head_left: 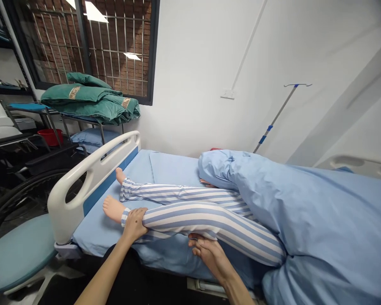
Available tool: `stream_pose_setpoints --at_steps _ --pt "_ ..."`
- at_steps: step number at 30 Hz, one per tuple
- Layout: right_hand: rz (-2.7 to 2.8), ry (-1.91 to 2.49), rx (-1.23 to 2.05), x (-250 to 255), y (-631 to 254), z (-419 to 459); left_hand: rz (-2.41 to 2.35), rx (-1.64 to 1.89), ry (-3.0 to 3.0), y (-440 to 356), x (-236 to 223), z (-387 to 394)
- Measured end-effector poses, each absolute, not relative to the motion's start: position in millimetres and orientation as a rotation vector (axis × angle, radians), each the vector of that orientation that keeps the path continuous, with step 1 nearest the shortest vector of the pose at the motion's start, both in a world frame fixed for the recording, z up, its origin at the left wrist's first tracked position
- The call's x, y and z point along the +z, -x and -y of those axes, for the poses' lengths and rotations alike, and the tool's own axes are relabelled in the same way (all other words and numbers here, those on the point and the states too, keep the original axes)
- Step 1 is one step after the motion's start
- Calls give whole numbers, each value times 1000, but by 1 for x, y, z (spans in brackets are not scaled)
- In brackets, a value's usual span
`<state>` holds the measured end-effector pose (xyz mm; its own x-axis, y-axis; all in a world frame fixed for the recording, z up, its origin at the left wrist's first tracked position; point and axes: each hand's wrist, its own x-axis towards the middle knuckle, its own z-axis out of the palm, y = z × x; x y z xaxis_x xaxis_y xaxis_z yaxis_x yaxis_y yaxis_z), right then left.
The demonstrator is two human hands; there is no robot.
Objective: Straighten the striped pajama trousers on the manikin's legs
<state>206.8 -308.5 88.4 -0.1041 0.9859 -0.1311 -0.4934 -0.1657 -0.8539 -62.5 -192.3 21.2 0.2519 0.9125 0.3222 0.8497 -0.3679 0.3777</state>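
Bedsheet point(174, 167) is bearing the far leg point(178, 193); left hand point(135, 224) is gripping the near ankle point(122, 214), half-open right hand point(212, 255) cupping beneath the knee point(206, 215).

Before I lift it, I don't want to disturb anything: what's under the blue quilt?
The striped trousers run in under the edge of the blue quilt, and a small skin-coloured part shows at its left end. Anything deeper is covered.

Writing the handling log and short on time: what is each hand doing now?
Left hand: closed around the striped trouser leg just above the foot.
Right hand: partly open, under the knee.
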Motion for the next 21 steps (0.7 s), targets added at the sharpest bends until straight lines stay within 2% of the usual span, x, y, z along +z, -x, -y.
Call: stream_pose_setpoints --at_steps 9,21 --pt "786 1007 1534 91 -205 309 -1695 746 -2359 62 13 197" --pt "641 898 1617 61 -191 309 -1623 483 -2591 99 47 194"
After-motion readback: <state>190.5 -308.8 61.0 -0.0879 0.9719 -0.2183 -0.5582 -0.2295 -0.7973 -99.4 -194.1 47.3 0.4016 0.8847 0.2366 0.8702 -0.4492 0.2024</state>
